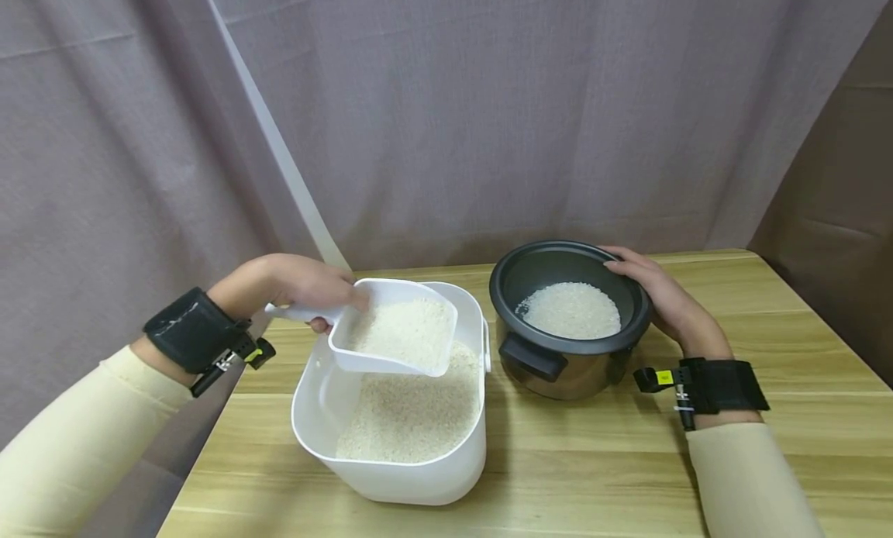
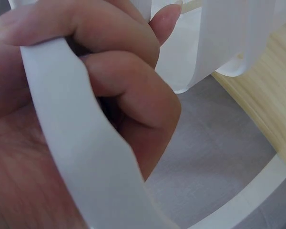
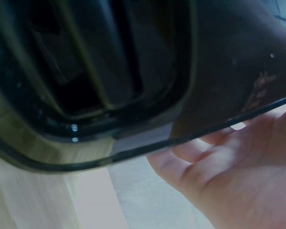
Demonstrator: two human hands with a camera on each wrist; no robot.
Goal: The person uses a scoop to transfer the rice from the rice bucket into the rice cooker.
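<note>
Rice scoop (image 1: 394, 326), white plastic and heaped full of grains, sits just left of centre in the head view, hanging over the open white bin (image 1: 391, 476) that's also loaded with rice. Left hand (image 1: 296, 286) has its fingers curled tight round the scoop's handle; the left wrist view shows that up close, with the flat white handle running across the palm and the fingers (image 2: 128, 100) wrapped over it. Scoop is tilted a little, its mouth pointing toward the right of the frame.

Just right of the bin stands a black rice cooker pot (image 1: 568, 317) with a shallow layer of rice in the bottom. Right hand (image 1: 659, 298) rests against the pot's far right rim, fingers fairly straight and laid along the edge, not really clenched. The right wrist view is mostly dark pot wall with the palm below it at lower right.

Everything sits on a light wooden worktop (image 1: 767, 445), with a greyish curtain (image 1: 488, 96) filling the top half of the frame. Both wrists wear black straps.
</note>
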